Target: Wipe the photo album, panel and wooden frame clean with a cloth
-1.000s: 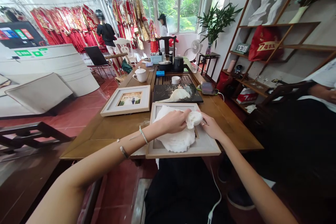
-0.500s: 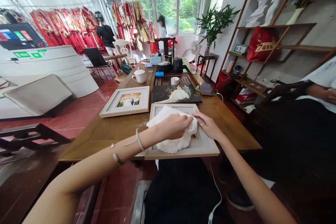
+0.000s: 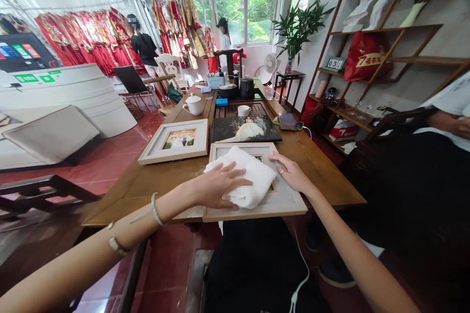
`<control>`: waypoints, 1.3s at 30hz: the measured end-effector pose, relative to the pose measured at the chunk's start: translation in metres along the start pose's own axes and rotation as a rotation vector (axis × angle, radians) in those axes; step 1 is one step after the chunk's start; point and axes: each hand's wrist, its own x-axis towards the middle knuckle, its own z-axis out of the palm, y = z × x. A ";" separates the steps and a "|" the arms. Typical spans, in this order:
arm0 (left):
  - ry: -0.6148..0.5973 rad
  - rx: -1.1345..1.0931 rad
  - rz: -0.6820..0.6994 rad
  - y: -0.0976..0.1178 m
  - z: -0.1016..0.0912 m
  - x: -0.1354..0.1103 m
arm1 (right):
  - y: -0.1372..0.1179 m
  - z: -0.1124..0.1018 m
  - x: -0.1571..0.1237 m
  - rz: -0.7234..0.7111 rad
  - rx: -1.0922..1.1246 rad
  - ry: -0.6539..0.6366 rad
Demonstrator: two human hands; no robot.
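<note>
A white cloth [image 3: 253,173], folded into a thick pad, lies over the left and middle of a pale picture frame [image 3: 290,203] at the table's near edge. My left hand [image 3: 220,183] rests on the cloth's left side, fingers spread and not gripping it. At the frame's right side is my right hand [image 3: 290,171], its fingers stretched along the border, touching it. The cloth hides most of the picture inside; a small part shows at its right. Just beyond lies a dark photo panel [image 3: 246,128] showing a white gown.
On the wooden table [image 3: 316,176] a second framed photo [image 3: 174,141] lies to the left. Behind it stands a lidded white mug [image 3: 194,104]. A white cup [image 3: 243,110] and a phone with a cable [image 3: 288,121] are farther back. A person [image 3: 450,117] sits at the right.
My left hand has let go of the cloth's bunched edge and moved left, opening flat. The cloth has gone from loosely spread to a folded pad. My right hand has barely moved.
</note>
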 end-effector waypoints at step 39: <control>0.157 -0.190 0.268 0.068 0.016 0.032 | 0.004 -0.010 -0.005 -0.028 0.054 0.017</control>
